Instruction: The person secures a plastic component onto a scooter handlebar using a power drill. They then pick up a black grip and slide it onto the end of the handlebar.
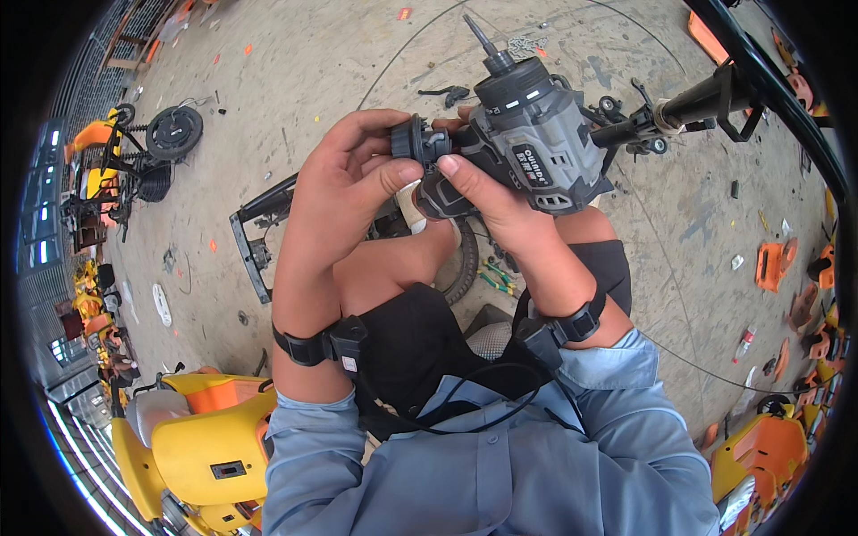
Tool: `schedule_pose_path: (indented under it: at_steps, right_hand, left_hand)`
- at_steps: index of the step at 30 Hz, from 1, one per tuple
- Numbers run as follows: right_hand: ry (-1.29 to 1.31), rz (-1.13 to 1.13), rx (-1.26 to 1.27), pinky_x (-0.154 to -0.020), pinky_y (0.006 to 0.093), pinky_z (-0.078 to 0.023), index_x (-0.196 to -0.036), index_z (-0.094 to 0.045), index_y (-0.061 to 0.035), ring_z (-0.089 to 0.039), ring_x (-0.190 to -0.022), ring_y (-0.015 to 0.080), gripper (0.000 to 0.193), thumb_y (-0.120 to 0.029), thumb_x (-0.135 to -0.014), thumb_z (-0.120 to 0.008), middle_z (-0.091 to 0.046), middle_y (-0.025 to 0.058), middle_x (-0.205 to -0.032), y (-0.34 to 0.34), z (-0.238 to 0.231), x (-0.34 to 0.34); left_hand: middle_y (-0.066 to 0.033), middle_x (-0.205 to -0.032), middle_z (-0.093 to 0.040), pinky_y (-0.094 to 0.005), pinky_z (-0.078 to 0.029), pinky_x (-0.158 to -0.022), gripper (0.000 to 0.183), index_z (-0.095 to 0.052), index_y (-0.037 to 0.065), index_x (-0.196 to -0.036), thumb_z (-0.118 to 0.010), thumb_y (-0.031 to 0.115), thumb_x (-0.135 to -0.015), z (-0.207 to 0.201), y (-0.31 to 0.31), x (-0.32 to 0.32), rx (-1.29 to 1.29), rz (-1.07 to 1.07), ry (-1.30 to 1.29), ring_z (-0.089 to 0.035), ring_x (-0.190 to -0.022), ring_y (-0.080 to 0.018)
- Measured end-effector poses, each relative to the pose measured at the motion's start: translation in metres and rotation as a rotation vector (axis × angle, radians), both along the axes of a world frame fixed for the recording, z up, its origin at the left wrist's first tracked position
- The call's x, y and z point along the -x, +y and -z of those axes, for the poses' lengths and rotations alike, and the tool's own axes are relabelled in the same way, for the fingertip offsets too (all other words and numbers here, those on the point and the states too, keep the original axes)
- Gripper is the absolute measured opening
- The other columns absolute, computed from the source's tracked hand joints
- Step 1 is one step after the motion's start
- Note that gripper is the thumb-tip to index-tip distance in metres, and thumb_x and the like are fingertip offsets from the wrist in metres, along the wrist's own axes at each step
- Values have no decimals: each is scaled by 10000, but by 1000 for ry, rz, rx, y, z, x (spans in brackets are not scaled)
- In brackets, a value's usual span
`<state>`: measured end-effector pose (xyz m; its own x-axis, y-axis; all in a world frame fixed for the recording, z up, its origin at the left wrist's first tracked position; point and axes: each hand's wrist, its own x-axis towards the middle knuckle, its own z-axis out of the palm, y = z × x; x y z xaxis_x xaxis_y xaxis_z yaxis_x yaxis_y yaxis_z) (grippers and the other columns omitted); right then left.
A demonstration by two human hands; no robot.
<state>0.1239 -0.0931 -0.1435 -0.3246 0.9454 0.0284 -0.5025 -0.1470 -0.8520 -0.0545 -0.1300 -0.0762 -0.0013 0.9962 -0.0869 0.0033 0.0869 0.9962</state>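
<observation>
Between the thumb and fingers of my left hand (pixel 353 170) is a small black round part (pixel 408 141) with a ribbed rim. A short fitting, whose kind I cannot make out, sticks out from its right side. My right hand (pixel 496 201) is wrapped round the handle of a grey and black cordless drill (pixel 545 143), its long bit pointing up and away to the left. The right thumb reaches over to the black part, so both hands meet there. Most of the right fingers are hidden behind the drill.
Below my hands are a spoked wheel's tyre (pixel 467 263) and pliers with green and yellow handles (pixel 497 277). A black metal frame (pixel 250 250) lies left; a black tube (pixel 706 103) crosses upper right. Yellow bodywork (pixel 206 442) stands at lower left; orange parts (pixel 773 265) lie right.
</observation>
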Motion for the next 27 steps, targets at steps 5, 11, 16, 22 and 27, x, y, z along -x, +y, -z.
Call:
schedule_pose_path:
  at_steps: [5, 11, 16, 22, 27]
  right_hand:
    - [14, 21, -10, -808, 292, -572, -1256, -640, -14, -662, -975, 132, 391, -130, -908, -776, -698, 73, -1123, 0, 1, 1]
    - [-18, 43, -35, -793, 283, -569, -1223, -659, -4, -667, -928, 127, 357, -132, -911, -778, -709, 64, -1064, 0, 2, 1]
    - [-34, 52, -44, -795, 286, -567, -1210, -664, -1, -668, -926, 126, 347, -121, -905, -780, -712, 64, -1057, 2, 1, 0]
    - [-37, 91, -44, -800, 298, -562, -1189, -671, 1, -668, -919, 134, 341, -117, -892, -789, -712, 63, -1047, 2, 1, 2]
    - [-139, 35, -25, -952, 346, -552, -1296, -571, 7, -655, -1097, 201, 459, -111, -905, -780, -656, 112, -1184, 3, -1, -6]
  left_hand:
    - [-149, -1192, -672, -322, -523, -994, 495, -526, -46, -1312, -754, -28, -873, 0, -1, -2, -8, -7, -9, -646, -1134, -194]
    - [-136, -1211, -660, -340, -519, -1016, 516, -535, -43, -1295, -771, -58, -836, -1, -1, -6, -71, -14, 58, -645, -1150, -208]
    - [-130, -1230, -645, -346, -517, -1025, 523, -542, -43, -1284, -782, -66, -820, 3, 0, -5, -86, -15, 57, -643, -1165, -215]
    - [-111, -1274, -617, -354, -504, -1064, 534, -568, -23, -1268, -791, -92, -787, 6, 1, -8, -183, -29, 139, -632, -1206, -229]
    - [-120, -1289, -606, -368, -499, -1093, 528, -594, -8, -1232, -794, -108, -753, 7, 4, -9, -255, -28, 233, -615, -1226, -232]
